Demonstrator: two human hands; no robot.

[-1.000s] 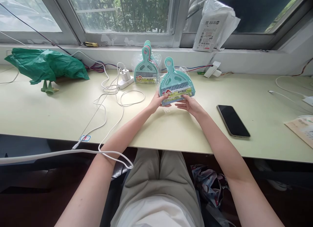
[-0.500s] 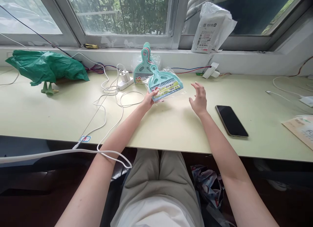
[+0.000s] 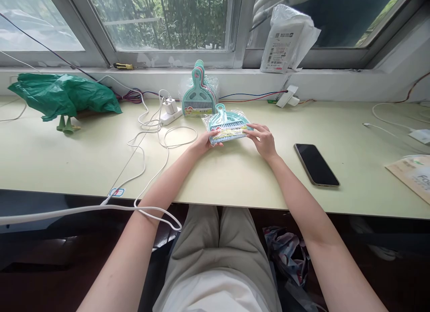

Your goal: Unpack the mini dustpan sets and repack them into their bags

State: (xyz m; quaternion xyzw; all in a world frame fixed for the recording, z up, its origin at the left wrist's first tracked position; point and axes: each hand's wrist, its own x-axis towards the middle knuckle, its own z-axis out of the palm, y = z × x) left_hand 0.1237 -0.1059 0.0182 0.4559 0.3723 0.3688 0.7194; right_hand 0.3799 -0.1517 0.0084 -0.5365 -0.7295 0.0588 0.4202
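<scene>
Between my hands, a little above the table, is a mint-green dustpan and brush set (image 3: pixel 229 125) in clear plastic wrap with a printed label. My left hand (image 3: pixel 204 142) grips its left edge, thumb on the front. On the opposite edge, my right hand (image 3: pixel 263 139) is closed with the fingers on the front corner. The set leans back, its handle pointing away from me. Just behind it, several more wrapped dustpan sets (image 3: pixel 199 93) stand upright against the wall, mint ones with a pink one among them.
A black phone (image 3: pixel 316 164) lies right of my right hand. White cables (image 3: pixel 144 146) and a power strip (image 3: pixel 171 117) are on the left, one cable crossing my left forearm. A green plastic bag (image 3: pixel 63 95) sits far left; a wrapped packet (image 3: pixel 285 41) stands on the sill.
My right hand has moved left and taken hold of the dustpan set's right edge. The set has come slightly lower and nearer, and has tipped further back.
</scene>
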